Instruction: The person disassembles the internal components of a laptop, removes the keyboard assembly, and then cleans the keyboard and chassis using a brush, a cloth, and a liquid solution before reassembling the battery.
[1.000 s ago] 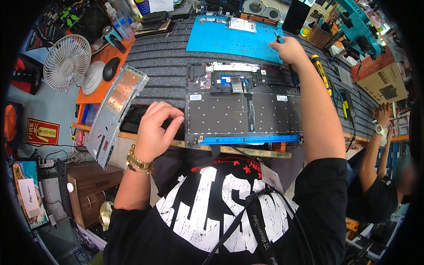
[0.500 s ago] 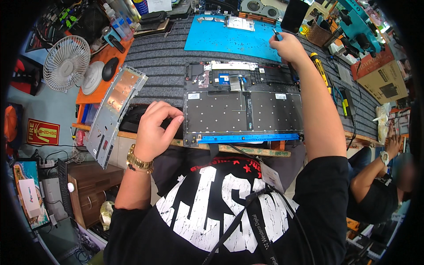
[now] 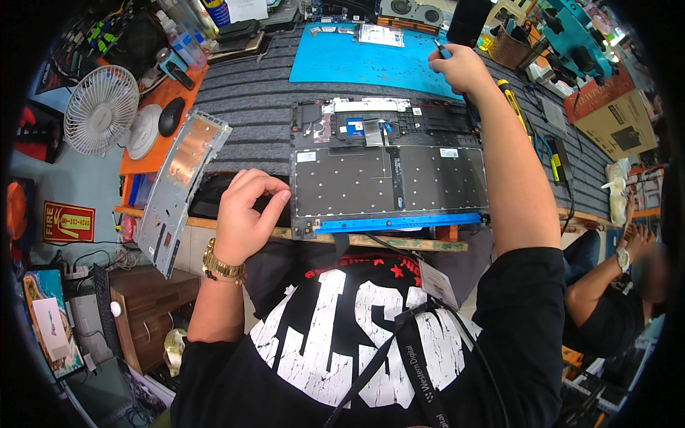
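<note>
A dark laptop keyboard cover lies underside up at the table's front edge, with a blue strip along its near side. Close to its left edge is my left hand, thumb and index fingertips brought together in a pinch; anything between them is too small to make out. Over the right end of the blue mat, my right hand is closed around a slim, pen-like blue-and-dark tool, its tip pointing away. The tool's exact kind is unclear. A bare silver metal panel leans at the table's left corner.
Small loose parts and a silver drive-like piece rest on the mat. A yellow-and-black tool lies right of my forearm. Further left stand a white fan and a black mouse. Another person's hands are at far right.
My right hand has shifted slightly farther away with the tool. My left hand holds its pose beside the keyboard cover. The whole view has moved a little.
</note>
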The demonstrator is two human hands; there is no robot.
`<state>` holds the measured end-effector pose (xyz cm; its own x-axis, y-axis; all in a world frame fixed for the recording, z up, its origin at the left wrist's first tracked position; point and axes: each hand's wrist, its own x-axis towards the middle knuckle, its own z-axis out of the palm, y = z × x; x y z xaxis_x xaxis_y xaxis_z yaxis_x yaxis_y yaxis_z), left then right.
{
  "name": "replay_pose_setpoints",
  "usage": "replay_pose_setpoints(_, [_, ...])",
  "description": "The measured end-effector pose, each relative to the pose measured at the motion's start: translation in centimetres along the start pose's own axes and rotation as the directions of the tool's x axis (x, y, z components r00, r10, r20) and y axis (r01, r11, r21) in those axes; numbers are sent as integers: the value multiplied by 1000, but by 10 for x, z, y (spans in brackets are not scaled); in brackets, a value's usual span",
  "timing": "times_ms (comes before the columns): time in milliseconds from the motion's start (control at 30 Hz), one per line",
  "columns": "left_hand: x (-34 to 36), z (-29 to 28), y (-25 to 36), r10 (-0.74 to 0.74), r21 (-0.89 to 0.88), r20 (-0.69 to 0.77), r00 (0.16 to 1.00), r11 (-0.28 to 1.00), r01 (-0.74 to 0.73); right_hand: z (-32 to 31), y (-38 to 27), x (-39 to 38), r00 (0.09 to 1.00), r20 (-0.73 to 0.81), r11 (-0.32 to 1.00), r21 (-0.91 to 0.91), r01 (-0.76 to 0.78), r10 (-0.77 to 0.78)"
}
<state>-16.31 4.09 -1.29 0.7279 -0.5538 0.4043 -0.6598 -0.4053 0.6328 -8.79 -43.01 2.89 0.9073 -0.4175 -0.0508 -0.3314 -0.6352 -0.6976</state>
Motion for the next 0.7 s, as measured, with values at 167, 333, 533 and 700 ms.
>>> replay_pose_setpoints(167, [-1,0,-2,-28,-27,-3,1000,999,28,-24,16,-16,998,-50,990,-141,23,-30])
replay_pose_setpoints(333, [-4,0,-6,-49,-41,0,999,998,49,-57,54,-46,975,-162,943,-320,95,-153])
replay_pose_setpoints(533, [3,3,-5,-57,-72,-11,998,996,56,-63,71,-92,989,8,989,-22,149,-149])
replay_pose_setpoints(700, [24,1,-2,-53,-48,-48,997,998,50,-43,43,-106,957,75,927,-239,289,-279])
